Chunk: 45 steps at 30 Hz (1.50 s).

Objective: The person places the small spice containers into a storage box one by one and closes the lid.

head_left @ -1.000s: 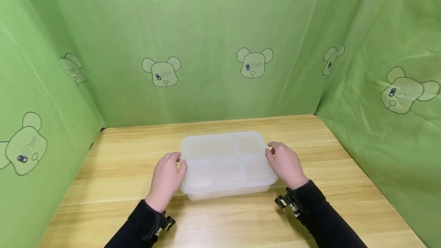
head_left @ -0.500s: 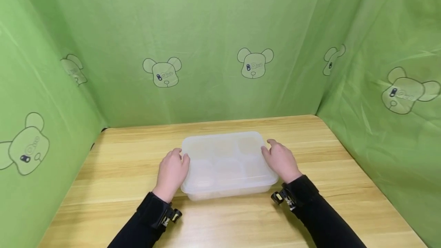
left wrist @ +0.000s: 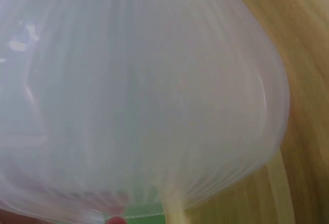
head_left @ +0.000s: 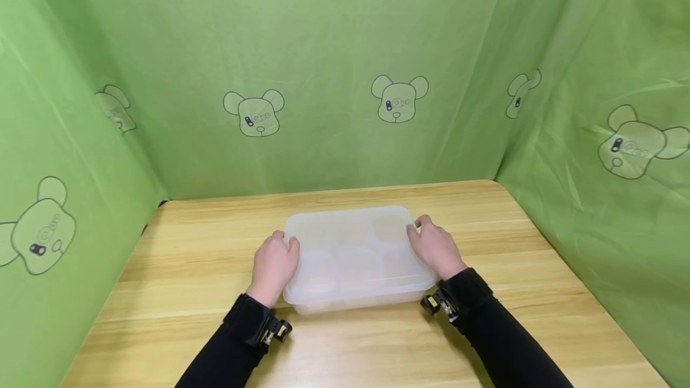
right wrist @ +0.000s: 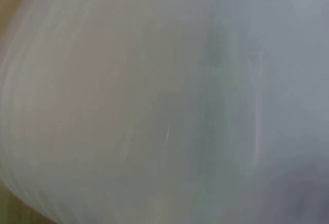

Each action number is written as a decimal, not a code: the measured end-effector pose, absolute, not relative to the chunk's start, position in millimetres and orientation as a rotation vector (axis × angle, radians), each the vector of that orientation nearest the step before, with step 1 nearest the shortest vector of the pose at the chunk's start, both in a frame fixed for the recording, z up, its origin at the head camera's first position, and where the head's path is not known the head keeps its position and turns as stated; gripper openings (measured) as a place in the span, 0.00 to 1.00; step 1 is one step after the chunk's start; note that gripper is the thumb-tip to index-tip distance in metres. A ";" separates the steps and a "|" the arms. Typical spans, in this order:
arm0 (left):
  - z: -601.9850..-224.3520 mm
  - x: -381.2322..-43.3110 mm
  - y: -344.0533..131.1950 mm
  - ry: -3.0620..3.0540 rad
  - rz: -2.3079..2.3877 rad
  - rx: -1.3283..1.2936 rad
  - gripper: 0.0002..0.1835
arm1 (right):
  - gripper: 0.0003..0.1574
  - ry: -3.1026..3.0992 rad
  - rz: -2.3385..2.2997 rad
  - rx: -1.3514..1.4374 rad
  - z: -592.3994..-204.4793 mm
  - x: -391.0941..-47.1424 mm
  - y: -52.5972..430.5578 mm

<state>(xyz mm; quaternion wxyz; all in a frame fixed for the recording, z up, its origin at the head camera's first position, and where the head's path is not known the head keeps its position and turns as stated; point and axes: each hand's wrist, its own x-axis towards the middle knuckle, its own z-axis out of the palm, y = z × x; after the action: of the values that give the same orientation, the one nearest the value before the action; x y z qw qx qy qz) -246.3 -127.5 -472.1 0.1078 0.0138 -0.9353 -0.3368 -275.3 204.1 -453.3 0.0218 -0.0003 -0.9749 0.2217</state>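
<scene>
A translucent white plastic food storage box (head_left: 356, 256) with its lid on lies on the table, and several compartments show faintly through the lid. At its left end my left hand (head_left: 274, 265) grips the side, thumb over the lid's edge and the other fingers down the outside. My right hand (head_left: 438, 248) holds the opposite end the same way, its thumb at the lid's right rim. The box wall (left wrist: 154, 90) fills most of the left wrist view, with a reddish fingertip (left wrist: 115, 220) at the bottom. In the right wrist view, only the blurred box side (right wrist: 128, 100) shows, fingers hidden.
The wood-grain table (head_left: 188, 250) extends on all sides of the box. Green cloth (head_left: 334, 154) printed with bear heads hangs behind it and along both sides. Small black cameras (head_left: 280, 329) are strapped to the wrists over dark sleeves.
Both hands have come inward against the box's ends, the left moving right and slightly up, the right moving left. Their thumbs now lie over the lid's edges. The box has hardly moved.
</scene>
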 end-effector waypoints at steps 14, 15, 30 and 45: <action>-473.3 -249.5 -126.2 -2.907 -0.932 0.108 0.24 | 0.41 -3.153 0.682 -0.023 -453.4 -278.5 204.6; -473.4 -249.3 -126.0 -2.917 -0.939 0.117 0.25 | 0.42 -3.160 0.683 -0.025 -453.3 -278.3 204.4; -479.3 -253.1 -133.1 -2.946 -1.191 0.092 0.33 | 0.45 -3.182 0.730 -0.036 -455.6 -277.2 199.3; -484.6 -256.0 -136.3 -2.889 -1.315 0.051 0.33 | 0.46 -3.175 0.758 -0.027 -460.2 -278.8 202.0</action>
<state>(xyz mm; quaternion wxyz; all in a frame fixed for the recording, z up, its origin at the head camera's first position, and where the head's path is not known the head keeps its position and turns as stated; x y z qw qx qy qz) -256.0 -136.3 -484.6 -0.0167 0.0161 -0.9099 -0.4142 -278.8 202.0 -460.2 -0.0613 -0.0083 -0.9708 0.2317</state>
